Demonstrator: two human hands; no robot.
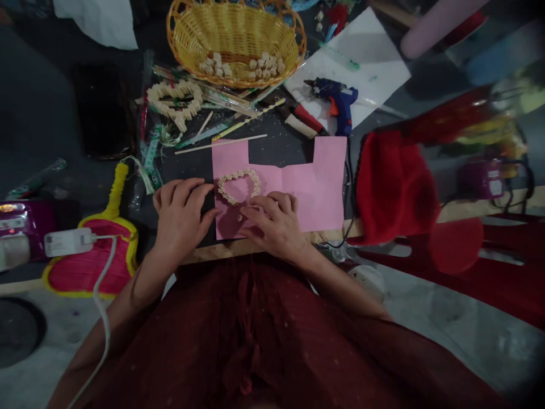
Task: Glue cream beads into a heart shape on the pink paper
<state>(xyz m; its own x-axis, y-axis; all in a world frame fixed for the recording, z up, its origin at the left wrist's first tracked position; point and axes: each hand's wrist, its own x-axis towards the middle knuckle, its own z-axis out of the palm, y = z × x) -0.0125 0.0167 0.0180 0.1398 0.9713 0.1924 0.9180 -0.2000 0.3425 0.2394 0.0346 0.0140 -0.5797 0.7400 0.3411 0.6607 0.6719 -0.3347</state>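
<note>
A heart-shaped ring of small cream pieces [233,173] lies on the left part of a pink paper [315,196] with a cut-out at its top edge. My left hand [181,216] rests at the paper's left edge, fingers spread and holding nothing. Over the paper, my right hand [276,224] is beside the lower right of the heart, thumb and index finger apart. One loose cream piece [239,217] shows close to those fingertips, below the heart's tip. Whether the fingers touch it I cannot tell.
A yellow wicker basket [234,28] holds cream pieces. Sticks, a finished-looking cream heart [174,102], pliers [304,119] and a blue glue gun [336,102] lie beyond the paper. Red cloth [394,187] is right; a phone [102,111] and charger [70,242] are left.
</note>
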